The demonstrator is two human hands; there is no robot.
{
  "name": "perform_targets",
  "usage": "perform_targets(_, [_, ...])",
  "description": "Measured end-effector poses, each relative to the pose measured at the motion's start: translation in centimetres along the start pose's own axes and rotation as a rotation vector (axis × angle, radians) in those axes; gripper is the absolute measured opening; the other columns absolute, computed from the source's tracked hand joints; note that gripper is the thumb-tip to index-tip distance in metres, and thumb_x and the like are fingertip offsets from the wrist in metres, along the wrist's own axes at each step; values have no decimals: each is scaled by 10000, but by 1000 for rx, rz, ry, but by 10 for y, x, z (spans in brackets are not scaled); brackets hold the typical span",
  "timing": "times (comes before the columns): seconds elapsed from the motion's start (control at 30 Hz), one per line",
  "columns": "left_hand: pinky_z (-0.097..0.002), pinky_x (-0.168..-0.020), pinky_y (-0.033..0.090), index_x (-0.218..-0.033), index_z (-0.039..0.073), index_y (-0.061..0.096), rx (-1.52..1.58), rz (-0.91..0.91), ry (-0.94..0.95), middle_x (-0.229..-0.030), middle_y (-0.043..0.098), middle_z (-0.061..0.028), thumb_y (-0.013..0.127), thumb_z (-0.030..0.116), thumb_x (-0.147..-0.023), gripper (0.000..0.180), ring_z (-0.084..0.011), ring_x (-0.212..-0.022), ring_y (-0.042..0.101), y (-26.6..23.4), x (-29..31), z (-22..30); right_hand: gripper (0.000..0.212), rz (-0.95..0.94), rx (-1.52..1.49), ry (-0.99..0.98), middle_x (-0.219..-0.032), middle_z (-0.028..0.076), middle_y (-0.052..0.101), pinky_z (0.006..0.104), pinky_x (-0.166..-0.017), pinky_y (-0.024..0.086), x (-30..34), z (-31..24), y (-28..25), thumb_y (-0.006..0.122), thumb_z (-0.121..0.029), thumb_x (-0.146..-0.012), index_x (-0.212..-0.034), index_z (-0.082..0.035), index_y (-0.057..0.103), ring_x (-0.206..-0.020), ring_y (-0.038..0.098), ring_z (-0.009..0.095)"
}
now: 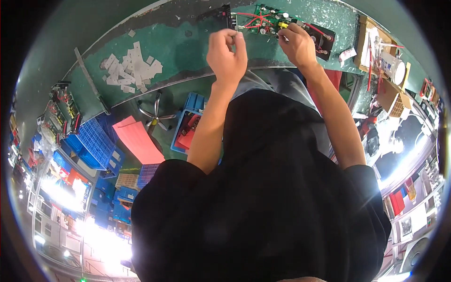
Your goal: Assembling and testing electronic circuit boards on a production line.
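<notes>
On the green bench (183, 51) lies a green circuit board (270, 16) with red wires across it and a yellow part. A dark upright panel (229, 19) stands at the board's left end, and a black plate (323, 43) with red wires fixed to it sits to its right. My left hand (227, 55) is closed, fingertips and thumb pinched together just below the dark panel. My right hand (299, 46) pinches by the board's right lower edge, close to the yellow part. Whatever either pinch holds is hidden or too small to name.
A heap of white flat pieces (133, 68) lies on the bench at left, beside a long metal strip (91, 80). At right stands a cardboard box (362, 44) with a white tub (393, 68). Below the bench are a chair base (156, 115), pink sheets (138, 141) and blue crates (91, 141).
</notes>
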State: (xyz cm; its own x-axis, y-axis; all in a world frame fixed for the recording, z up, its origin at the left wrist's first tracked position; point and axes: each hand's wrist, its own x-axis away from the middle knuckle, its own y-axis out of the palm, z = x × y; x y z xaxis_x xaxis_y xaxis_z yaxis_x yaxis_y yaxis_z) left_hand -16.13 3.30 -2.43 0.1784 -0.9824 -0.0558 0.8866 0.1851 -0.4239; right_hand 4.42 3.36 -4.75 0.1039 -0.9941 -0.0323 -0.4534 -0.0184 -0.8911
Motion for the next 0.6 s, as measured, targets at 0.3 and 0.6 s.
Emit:
perform_targets(0.3, [-421,-840,454,-1013,4,639,63,-199,-204,-955,664,-164,541,313,-899,344,-353,-951,604,8,-55,-60,97,-125,107,-81,-842,77,591,395,-651,513,-12,0,4,646,-131,-800,-874,-85,688,-754,620,303])
perform_targets(0.6, [-428,-775,487,-1009,16,663,5,-312,-183,-923,662,-200,541,259,-915,288,-394,-907,620,3,-68,-49,72,-188,142,-264,-821,105,546,402,-688,504,-20,3,6,629,-72,-781,-830,-19,634,-791,594,307])
